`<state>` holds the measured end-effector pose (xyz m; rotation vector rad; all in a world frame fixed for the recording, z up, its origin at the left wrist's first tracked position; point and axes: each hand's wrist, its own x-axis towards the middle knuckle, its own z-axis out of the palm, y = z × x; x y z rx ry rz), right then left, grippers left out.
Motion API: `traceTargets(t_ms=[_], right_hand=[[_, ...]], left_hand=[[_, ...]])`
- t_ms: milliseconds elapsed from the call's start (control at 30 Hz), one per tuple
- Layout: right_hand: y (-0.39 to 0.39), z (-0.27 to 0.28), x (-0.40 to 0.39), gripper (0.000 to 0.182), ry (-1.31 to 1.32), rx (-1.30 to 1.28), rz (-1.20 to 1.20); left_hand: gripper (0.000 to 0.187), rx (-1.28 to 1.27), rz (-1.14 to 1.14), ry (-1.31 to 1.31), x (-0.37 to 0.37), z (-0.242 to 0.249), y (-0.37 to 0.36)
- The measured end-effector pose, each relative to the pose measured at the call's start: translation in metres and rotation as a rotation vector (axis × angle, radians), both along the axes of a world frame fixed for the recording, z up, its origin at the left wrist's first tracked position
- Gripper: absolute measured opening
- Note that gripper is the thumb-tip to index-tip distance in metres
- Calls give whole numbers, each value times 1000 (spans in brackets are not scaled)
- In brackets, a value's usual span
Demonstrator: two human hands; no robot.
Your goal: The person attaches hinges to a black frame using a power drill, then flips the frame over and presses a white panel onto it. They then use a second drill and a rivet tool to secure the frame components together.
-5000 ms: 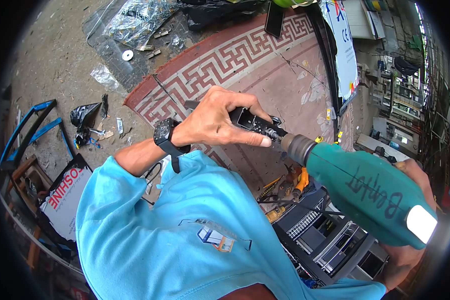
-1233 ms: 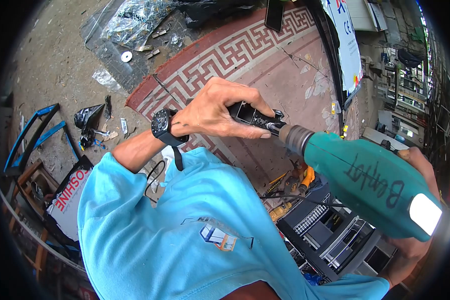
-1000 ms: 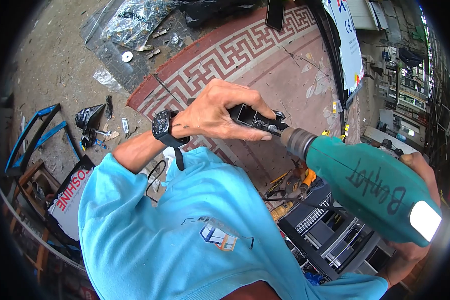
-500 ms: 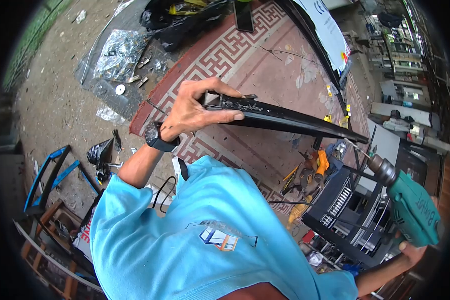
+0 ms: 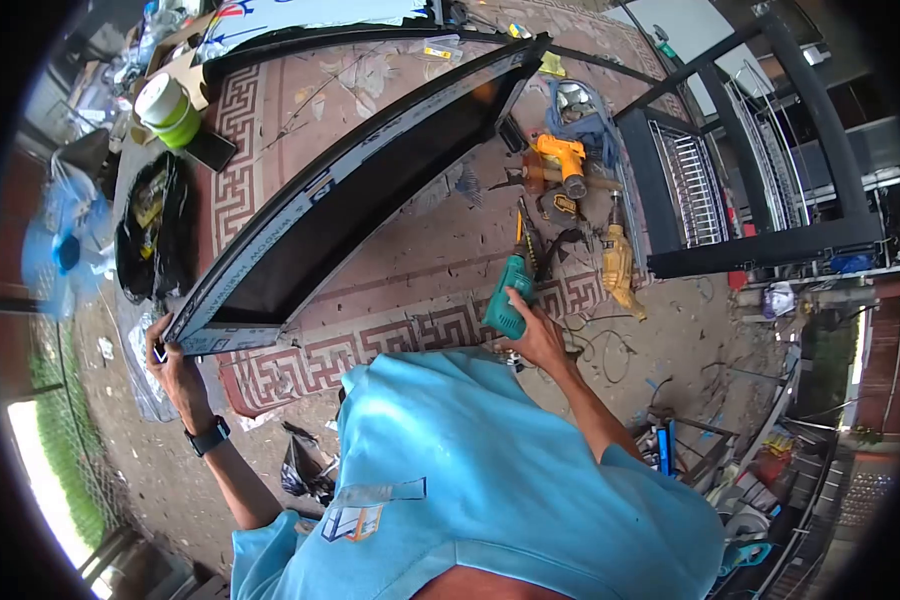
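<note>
Black frame [image 5: 292, 215]: slanting over the rug [image 5: 395, 290]; left hand [image 5: 177, 378] grasping its end, just off the rug's left edge. Green drill [image 5: 511, 290]: above the rug's near border, right hand [image 5: 538, 332] gripping it. Yellow drill [image 5: 562, 158]: rug's right side.

The person's left arm [image 5: 247, 490] is slanting up to the far left, away from the near side. The left wrist [image 5: 199, 417] is sitting almost in line with it. The left hand [image 5: 178, 376] is holding on, with its thumb [image 5: 175, 350] pressing on the right and its fingers [image 5: 154, 331] curling on the left. The right arm [image 5: 588, 405] is bending in from the near right and pointing to the far left. The right hand [image 5: 538, 334] is gripping too, closing near the middle. Both hands are resting well apart.
</note>
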<state>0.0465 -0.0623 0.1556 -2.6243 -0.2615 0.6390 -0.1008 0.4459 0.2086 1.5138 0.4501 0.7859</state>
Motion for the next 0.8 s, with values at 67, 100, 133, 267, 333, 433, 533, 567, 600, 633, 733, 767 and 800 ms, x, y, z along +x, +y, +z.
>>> traceTargets(t_ms=[67,100,133,267,333,433,533,567,600,633,733,767,800], right_hand=[[-1,-28,12,108,-39,-47,23],[-3,-44,19,106,-108,-15,90],[-4,-54,27,104,-180,10,159],[-2,-102,58,103,-204,62,214],[-4,-113,58,102,-243,119,217],[-16,-107,65,101,-145,206,276],[-23,-110,74,97,-67,346,283],[-24,-109,78,97,-48,358,334],[-26,-105,85,95,36,345,339],[-26,-98,95,93,118,327,342],[-27,-73,125,89,221,172,392],[-28,-68,138,82,180,136,410],[-28,-64,154,82,162,143,430]], left_hand=[[54,27,20,-20,-3,-4,0],[50,3,56,16,-1,2,-7],[46,-25,95,52,1,6,-14],[44,162,161,55,-14,-27,7],[44,-185,258,37,-3,-12,-5],[43,-34,322,20,1,-14,-9],[44,107,318,65,-3,-15,-17],[44,142,321,53,-8,-21,-16],[43,181,328,39,-13,-25,-13],[41,127,303,-13,-12,-20,-24],[42,98,303,-18,-12,-12,-36],[43,30,314,-47,-12,-13,-41],[43,-32,328,-81,-11,-10,-47]])
